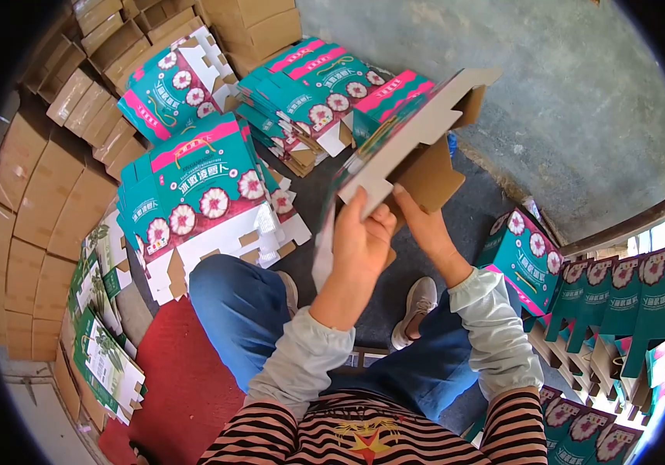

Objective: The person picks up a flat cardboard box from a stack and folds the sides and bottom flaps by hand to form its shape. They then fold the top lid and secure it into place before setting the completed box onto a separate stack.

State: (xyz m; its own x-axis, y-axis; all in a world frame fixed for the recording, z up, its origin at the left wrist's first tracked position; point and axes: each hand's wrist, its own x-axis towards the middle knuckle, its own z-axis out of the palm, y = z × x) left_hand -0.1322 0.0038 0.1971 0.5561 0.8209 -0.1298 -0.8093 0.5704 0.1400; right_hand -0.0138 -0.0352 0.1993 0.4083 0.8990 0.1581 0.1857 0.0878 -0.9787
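A partly opened printed cardboard carton [398, 155] is tilted up in front of me, its white edge and brown inner flaps facing me. My left hand [361, 246] is closed on its lower edge, fingers curled and one finger pressed along the white flap. My right hand [425, 232] is at the brown flap just beside it; one digit shows against the board and the other fingers are partly hidden behind the flap. Ahead lies a stack of flat teal and pink cartons [193, 178] with white flaps. Another flat stack [321, 93] lies behind it.
Brown boxes [26, 201] are piled along the left side. A folded-up teal carton [524, 260] stands at right, near rows of upright cartons [619, 291]. Green-and-white flat cartons [104, 356] lie at left by a red surface [181, 372]. A grey wall [565, 101] rises behind.
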